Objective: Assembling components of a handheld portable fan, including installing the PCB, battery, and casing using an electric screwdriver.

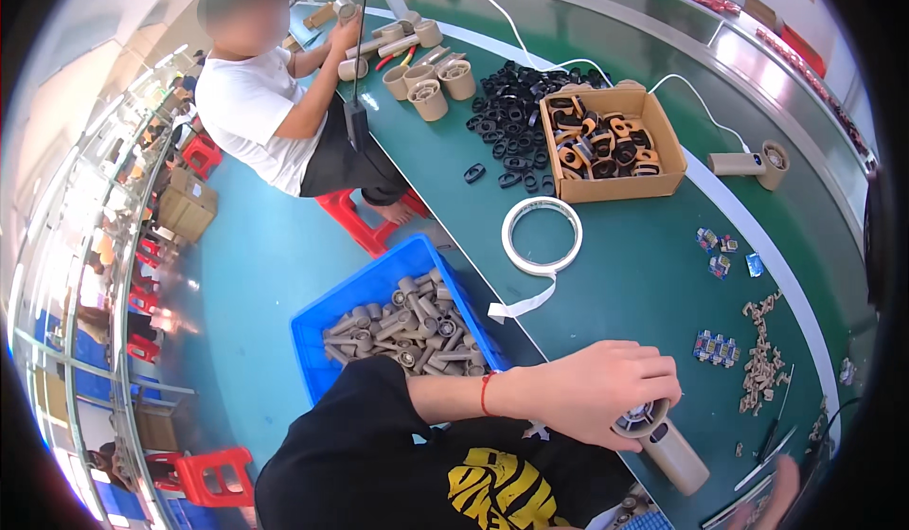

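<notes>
the black shirt (350,445) with its yellow print lies nearest, its sleeve filling the lower edge. the green worktable (625,284) runs off behind it, and beside it a blue bin (312,341) is heaped with taupe housings. farther up the table, a carton (625,189) holds black and orange rings, and a tape roll (508,237) lies nearer.

the left hand (606,393) has its fingers curled over the round head of a taupe housing (677,461), at the table's near edge. the right hand (778,494) is blurred and cut off at lower right; i cannot tell whether it holds anything.

as for progress, head and handle look joined on this one, with a spoked insert in place. the blue circuit boards (717,348) and small beige parts (757,369) lie loose, seemingly unfitted. whether the binned ones are finished or waiting, i cannot tell.

the housing's long axis runs along the handle, which points down and right, away from the palm; the head's open end faces up.
</notes>
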Demonstrator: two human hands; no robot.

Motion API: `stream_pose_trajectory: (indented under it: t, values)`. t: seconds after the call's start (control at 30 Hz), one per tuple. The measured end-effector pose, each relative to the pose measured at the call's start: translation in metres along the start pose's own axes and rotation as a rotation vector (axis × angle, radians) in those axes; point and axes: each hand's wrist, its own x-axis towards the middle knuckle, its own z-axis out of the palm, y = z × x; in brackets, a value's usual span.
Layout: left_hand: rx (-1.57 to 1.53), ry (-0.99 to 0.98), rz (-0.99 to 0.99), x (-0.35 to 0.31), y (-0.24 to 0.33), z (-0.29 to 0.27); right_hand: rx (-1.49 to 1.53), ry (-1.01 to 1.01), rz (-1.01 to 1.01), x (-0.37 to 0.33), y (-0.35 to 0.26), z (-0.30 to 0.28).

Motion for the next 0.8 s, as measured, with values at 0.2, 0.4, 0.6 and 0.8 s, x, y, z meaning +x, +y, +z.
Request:
stream_pose_trajectory:
  t: [0.2,0.4,0.6,0.8]
  values:
    - [-0.172,-0.099,-0.108,0.024,0.029,0.012,-0.009,-0.294,-0.242,0.034,-0.044,0.024]
    - [-0.036,-0.038,0.11,0.023,0.028,0.024,0.187,-0.646,0.07,0.02,-0.037,0.024]
    - [0.045,-0.064,0.219,0.011,0.026,0.016,0.416,-0.629,0.062,0.009,-0.038,0.044]
    - [0.085,-0.172,-0.062,0.01,0.031,0.001,0.135,-0.238,-0.058,-0.004,-0.048,0.068]
